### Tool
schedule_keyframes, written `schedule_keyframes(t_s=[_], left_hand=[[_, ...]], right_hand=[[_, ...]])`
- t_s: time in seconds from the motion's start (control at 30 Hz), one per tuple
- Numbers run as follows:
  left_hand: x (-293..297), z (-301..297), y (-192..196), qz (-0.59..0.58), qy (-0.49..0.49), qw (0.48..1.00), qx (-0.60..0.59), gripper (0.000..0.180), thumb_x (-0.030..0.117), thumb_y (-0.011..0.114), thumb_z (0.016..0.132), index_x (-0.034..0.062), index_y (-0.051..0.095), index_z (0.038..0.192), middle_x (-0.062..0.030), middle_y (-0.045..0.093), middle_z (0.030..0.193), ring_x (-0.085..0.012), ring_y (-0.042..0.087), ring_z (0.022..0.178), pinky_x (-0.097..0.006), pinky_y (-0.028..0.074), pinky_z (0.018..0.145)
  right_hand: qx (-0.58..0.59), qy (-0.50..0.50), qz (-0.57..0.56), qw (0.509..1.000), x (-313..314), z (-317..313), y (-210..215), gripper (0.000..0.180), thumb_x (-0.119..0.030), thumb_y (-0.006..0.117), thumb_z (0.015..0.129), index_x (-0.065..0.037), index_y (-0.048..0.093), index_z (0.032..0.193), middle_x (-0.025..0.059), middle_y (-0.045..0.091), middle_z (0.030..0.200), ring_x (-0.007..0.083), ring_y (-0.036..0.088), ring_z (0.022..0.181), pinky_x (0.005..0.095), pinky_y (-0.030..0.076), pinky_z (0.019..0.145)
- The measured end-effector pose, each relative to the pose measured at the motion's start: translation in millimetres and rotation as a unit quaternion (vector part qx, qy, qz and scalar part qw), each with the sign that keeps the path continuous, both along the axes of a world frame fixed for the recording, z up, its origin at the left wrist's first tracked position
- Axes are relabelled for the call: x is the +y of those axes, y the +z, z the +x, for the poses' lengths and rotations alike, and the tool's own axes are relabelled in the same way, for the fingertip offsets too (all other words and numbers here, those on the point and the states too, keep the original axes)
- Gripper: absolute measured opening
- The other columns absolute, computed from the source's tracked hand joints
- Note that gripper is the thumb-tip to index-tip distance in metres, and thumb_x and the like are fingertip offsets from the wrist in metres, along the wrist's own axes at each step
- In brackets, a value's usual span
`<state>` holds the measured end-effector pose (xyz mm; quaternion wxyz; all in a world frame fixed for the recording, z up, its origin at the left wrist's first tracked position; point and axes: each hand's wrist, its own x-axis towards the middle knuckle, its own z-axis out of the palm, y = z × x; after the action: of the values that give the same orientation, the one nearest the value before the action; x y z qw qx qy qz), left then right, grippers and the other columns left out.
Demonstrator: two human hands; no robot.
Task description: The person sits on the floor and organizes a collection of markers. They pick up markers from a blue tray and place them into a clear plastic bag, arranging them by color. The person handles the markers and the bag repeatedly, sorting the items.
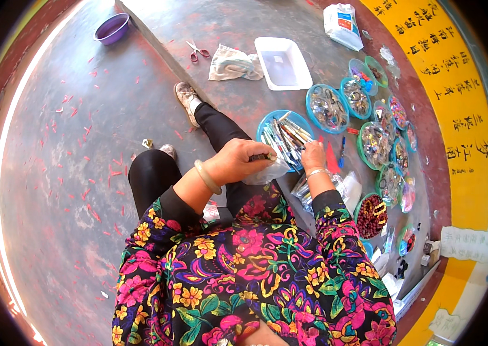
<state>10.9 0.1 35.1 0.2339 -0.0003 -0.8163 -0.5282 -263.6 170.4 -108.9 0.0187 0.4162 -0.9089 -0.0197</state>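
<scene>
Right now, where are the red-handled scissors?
In the head view, the scissors lie on the floor at upper centre, just left of the crumpled cloth and the white tray, beyond the person's outstretched foot.

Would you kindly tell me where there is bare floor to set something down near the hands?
Bare grey floor lies at the person's left, between the purple bowl and the black-trousered knee, with only red scraps. Another patch lies between the red-handled scissors and the white rectangular tray. It is crowded right of the right hand, among the blue round dishes.
</scene>
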Motion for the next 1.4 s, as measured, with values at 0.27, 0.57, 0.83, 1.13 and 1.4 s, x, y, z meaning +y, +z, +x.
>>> schedule_keyframes(t_s=[0.27,0.57,0.83,1.13,1.4], left_hand=[[0.9,-0.8,-0.8,-0.002,-0.004,1.0,-0.005,0.021,0.01,0.069,0.079,0.0039,0.067,0.099,-0.0127,0.068,0.092,-0.0262,0.067,0.082,-0.032,0.052,0.072],[3.6,-0.2,3.8,0.017,0.015,1.0,-0.012,0.023,0.008,0.068,0.079,0.0033,0.067,0.101,-0.0118,0.069,0.088,-0.0219,0.067,0.076,-0.03,0.052,0.071],[0.4,1.0,2.7,0.032,0.005,0.999,-0.029,0.02,0.013,0.063,0.084,0.0002,0.066,0.1,-0.0145,0.068,0.085,-0.0211,0.066,0.074,-0.03,0.051,0.069],[-1.8,1.0,-4.0,0.011,-0.01,0.999,-0.035,0.023,0.018,0.065,0.084,0.0011,0.066,0.099,-0.0143,0.068,0.086,-0.0234,0.067,0.076,-0.031,0.051,0.07],[-2.3,0.2,-5.8,-0.001,-0.02,1.0,-0.023,0.024,0.019,0.065,0.082,0.0017,0.067,0.099,-0.0162,0.066,0.084,-0.0271,0.066,0.075,-0.032,0.05,0.07]], right_hand=[[-0.127,-0.03,-0.14,0.982,5.0,-9.1,7.4,0.019,-0.016,0.061,0.081,-0.006,0.064,0.096,0.0094,0.066,0.09,0.0291,0.062,0.082,0.0386,0.05,0.074],[-0.713,-0.15,-0.477,0.491,35.0,34.8,89.1,0.028,-0.008,0.055,0.09,-0.005,0.057,0.117,0.009,0.064,0.087,0.0171,0.064,0.072,0.0272,0.052,0.063],[-0.717,-0.028,-0.484,0.501,40.7,69.5,134.3,0.042,-0.006,0.061,0.089,-0.001,0.049,0.128,0.0084,0.064,0.095,0.0185,0.062,0.083,0.0311,0.052,0.079],[-0.52,0.054,-0.519,0.676,19.6,99.4,199.8,0.031,-0.011,0.062,0.09,0.0,0.057,0.12,0.0049,0.064,0.101,0.0128,0.06,0.088,0.0247,0.048,0.075],[-0.438,0.125,-0.562,0.69,-0.4,139.4,233.7,0.064,0.003,0.063,0.085,-0.005,0.028,0.138,0.0121,0.064,0.097,0.0169,0.065,0.085,0.0292,0.055,0.076]])
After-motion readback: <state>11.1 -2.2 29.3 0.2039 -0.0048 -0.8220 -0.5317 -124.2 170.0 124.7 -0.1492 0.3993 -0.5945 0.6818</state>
